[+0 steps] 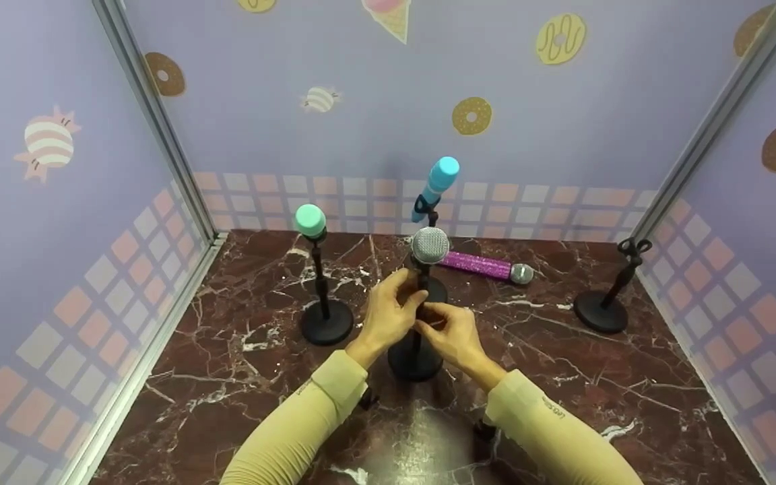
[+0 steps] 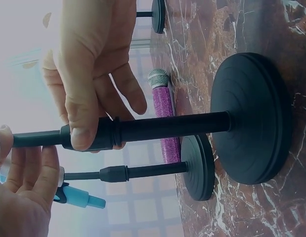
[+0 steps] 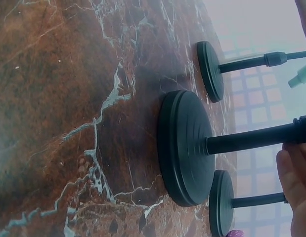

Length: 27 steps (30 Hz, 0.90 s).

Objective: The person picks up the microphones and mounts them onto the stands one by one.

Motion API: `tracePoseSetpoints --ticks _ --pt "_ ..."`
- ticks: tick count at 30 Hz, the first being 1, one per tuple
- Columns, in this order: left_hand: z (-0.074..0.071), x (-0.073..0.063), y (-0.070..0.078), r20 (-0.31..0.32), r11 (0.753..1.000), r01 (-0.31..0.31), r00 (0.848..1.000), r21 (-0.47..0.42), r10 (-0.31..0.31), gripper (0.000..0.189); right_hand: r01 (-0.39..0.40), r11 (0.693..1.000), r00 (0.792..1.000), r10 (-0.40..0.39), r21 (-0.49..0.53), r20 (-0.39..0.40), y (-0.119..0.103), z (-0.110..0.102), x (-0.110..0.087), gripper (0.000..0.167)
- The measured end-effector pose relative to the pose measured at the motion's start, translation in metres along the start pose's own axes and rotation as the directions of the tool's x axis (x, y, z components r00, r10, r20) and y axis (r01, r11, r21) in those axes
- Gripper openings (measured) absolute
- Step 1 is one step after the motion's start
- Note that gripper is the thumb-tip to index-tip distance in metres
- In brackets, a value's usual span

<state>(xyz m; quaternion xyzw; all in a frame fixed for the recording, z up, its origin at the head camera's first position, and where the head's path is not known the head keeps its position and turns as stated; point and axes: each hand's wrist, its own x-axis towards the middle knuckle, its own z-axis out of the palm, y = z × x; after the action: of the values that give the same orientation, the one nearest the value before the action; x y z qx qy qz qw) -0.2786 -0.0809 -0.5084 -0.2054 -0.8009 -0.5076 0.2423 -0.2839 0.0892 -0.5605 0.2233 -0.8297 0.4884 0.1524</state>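
A black microphone stand (image 1: 415,364) is upright on the marble table, with a silver-headed microphone (image 1: 430,244) at its top. My left hand (image 1: 388,313) pinches the thin upper pole below the microphone head. Just under it, my right hand (image 1: 454,331) grips the collar (image 2: 101,134) where the thin pole meets the thicker tube. In the left wrist view the right thumb presses on this collar and the fingers pass behind it. The round base (image 3: 185,148) lies flat on the table. The microphone's lower body is largely hidden behind its head and my hands.
Behind stands another stand with a blue microphone (image 1: 443,175). A pink glitter microphone (image 1: 479,265) lies beside it. At left, a stand (image 1: 327,323) carries a green microphone (image 1: 310,220). A stand without a microphone (image 1: 601,312) is at right. Patterned walls (image 1: 388,135) enclose the table.
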Motion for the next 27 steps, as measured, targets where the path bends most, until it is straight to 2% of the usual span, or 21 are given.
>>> tracePoseSetpoints --ticks 5,11,15,20,27 --pt "0.0003 -0.0002 0.0003 -0.012 1.0 -0.009 1.0 0.006 0.009 0.018 -0.011 1.0 1.0 0.01 -0.023 -0.018 0.0008 0.0011 0.0016 0.021" --pt "0.0017 -0.0006 -0.0013 0.001 1.0 0.006 1.0 -0.031 -0.006 0.016 0.002 0.996 0.998 -0.007 0.086 0.055 0.0021 -0.0019 -0.0031 0.035" --pt "0.0017 -0.0001 -0.0009 0.004 0.999 0.018 1.0 -0.052 -0.018 0.015 -0.004 0.996 0.997 -0.003 0.093 0.077 0.0002 -0.004 -0.0033 0.04" --pt "0.0014 0.0003 0.0004 -0.002 0.997 0.017 1.0 -0.07 -0.017 0.017 -0.033 0.996 0.997 0.026 0.079 0.079 0.0 -0.0034 -0.0021 0.038" --pt "0.0007 0.0003 0.0006 0.003 0.998 0.021 1.0 -0.056 -0.021 0.016 0.009 0.997 0.998 -0.013 0.073 0.055 0.0014 -0.0025 -0.0024 0.035"
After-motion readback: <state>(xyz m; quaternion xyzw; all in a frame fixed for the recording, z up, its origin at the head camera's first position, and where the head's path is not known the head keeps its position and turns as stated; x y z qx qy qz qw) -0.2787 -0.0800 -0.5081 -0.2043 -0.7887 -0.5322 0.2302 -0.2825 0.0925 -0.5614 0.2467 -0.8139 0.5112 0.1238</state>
